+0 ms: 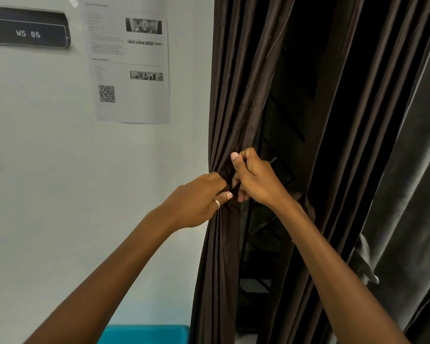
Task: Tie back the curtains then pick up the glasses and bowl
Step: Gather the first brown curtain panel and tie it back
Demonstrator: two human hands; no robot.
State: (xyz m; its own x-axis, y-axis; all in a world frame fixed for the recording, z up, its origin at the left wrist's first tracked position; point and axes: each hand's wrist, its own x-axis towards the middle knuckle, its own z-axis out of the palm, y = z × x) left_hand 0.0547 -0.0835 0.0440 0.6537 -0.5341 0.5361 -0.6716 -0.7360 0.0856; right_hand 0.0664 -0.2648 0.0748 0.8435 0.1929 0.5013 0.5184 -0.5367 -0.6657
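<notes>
A dark brown curtain hangs beside the white wall and is gathered into a bunch at mid-height. My left hand, with a ring on one finger, pinches a dark fabric tie-back at the bunch. My right hand grips the same tie-back from the right, thumb up against the folds. A loop of the tie shows behind my right wrist. No glasses or bowl are in view.
A second grey curtain hangs at the right. On the wall are a black sign reading WS 05 and a printed sheet with a QR code. A teal object sits at the bottom edge.
</notes>
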